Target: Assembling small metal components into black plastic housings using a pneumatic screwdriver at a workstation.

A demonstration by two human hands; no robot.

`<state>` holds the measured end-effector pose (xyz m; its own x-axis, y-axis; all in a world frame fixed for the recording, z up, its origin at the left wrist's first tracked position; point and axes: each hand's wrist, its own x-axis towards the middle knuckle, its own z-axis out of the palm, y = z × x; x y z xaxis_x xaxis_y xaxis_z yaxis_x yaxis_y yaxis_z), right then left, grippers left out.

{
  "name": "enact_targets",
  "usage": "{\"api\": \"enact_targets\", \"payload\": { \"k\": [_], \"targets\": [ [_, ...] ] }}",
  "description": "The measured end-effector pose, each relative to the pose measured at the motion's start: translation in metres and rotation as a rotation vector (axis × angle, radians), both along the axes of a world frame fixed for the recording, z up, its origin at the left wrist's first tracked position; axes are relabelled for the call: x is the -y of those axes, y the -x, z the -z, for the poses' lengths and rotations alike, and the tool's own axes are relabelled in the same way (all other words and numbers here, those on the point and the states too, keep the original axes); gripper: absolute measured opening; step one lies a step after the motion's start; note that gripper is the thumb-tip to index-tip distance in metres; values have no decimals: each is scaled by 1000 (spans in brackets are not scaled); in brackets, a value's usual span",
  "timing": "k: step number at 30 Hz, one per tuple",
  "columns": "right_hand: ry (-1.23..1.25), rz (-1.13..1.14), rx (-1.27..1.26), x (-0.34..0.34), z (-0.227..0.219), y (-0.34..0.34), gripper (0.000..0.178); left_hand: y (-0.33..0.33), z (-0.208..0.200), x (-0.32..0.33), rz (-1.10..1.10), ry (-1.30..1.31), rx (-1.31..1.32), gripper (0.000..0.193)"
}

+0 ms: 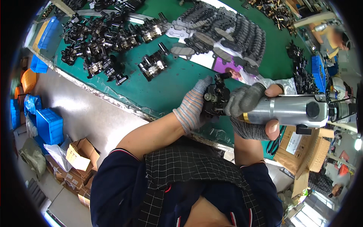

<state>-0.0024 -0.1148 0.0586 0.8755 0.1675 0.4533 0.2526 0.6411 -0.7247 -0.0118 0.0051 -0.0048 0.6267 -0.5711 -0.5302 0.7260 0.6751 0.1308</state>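
Observation:
My left hand [191,108], in a striped knit glove, is closed around a black brake caliper [216,99] above the near edge of the green bench. From the right, my right hand [247,104] grips a silver cylindrical power driver [291,110], its grey glove leaving some fingertips bare. The driver lies sideways with its front end toward the caliper. My right fingers hide that front end, so contact with the caliper cannot be made out. A single caliper [152,66] sits on the bench beyond my left hand.
A heap of black calipers [98,43] covers the bench's far left. Rows of brake pads [245,36] lie at the back middle. More dark parts [302,72] stand on the right by a blue bin [318,73]. An open cardboard box [298,149] is at the near right.

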Motion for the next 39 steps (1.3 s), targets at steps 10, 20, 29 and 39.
{"api": "enact_targets", "payload": {
  "k": [10,20,29,39],
  "targets": [
    [149,901,-22,85,-26,-66,74,-136,-47,-77,-195,-442,367,39],
    [1425,699,219,75,80,-67,20,-378,-46,-348,113,364,189,34],
    [2013,748,392,46,97,-105,29,-171,-30,-163,-1017,2425,-1877,56],
    [1705,732,491,70,96,-69,33,-157,-44,-170,-678,2850,-1854,54]
  ]
}}
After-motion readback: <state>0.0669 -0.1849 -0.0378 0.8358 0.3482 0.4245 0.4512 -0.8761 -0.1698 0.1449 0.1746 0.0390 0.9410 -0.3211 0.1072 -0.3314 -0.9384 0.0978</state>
